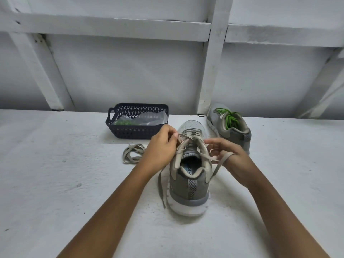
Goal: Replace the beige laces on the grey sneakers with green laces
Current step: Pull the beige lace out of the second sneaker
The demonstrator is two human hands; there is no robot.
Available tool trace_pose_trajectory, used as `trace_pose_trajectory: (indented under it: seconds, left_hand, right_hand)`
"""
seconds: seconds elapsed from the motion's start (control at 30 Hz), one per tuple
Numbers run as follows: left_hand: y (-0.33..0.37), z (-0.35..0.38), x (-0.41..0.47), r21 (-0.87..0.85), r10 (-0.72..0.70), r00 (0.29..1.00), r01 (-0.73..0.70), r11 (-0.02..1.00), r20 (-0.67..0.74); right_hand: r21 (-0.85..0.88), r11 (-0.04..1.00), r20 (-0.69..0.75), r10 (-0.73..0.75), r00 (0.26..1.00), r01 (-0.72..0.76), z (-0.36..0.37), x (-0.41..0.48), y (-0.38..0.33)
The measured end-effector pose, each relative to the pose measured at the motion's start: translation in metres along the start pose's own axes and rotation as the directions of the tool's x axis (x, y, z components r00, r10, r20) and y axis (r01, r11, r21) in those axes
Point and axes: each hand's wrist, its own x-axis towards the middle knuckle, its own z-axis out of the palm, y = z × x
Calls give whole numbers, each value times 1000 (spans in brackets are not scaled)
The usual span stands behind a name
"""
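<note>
A grey sneaker (189, 175) stands on the white surface, heel toward me, with a beige lace (188, 139) threaded through its eyelets. My left hand (160, 146) pinches the lace at the left eyelets. My right hand (230, 157) holds the other lace end, which loops over its fingers and hangs down beside the shoe. A second grey sneaker (230, 127) with a green lace (229, 118) stands at the back right. A loose beige lace (133, 152) lies in a heap left of my left hand.
A dark blue plastic basket (137, 121) stands behind the loose lace, holding a clear plastic bag and something green. A white wall with wooden beams (214, 58) rises right behind the surface.
</note>
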Motion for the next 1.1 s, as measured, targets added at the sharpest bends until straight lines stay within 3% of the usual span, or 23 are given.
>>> trace_pose_trajectory:
  seconds: [0.17,0.3,0.57,0.73,0.87,1.0,1.1]
  left_hand:
    - [-3,0,2,-100,-10,1000,11,995,1]
    - [-7,-11,5,-134,-36,988,56,989,147]
    - [-7,-7,6,-147,-25,997,36,989,75]
    - [-11,-7,4,-234,-44,993,68,970,106]
    - [-13,-4,0,-92,-70,975,91,992,212]
    - [-17,-1,-7,-48,-136,942,158,986,306]
    - [-18,5,-11,-99,-167,951,198,975,261]
  right_hand:
    - [64,994,28,83,996,-84,-5,-2,-8]
    - [1,988,54,152,987,-153,-6,-6,-10]
    - [160,964,353,146,924,-214,-22,-14,-15]
    - [69,988,99,130,987,-137,-22,-10,-13]
    - [-127,991,-156,23,988,-43,-9,-4,-13]
    - [-396,918,-197,-82,977,-3,12,3,-14]
    - [-505,863,-219,-110,969,-16,18,8,-19]
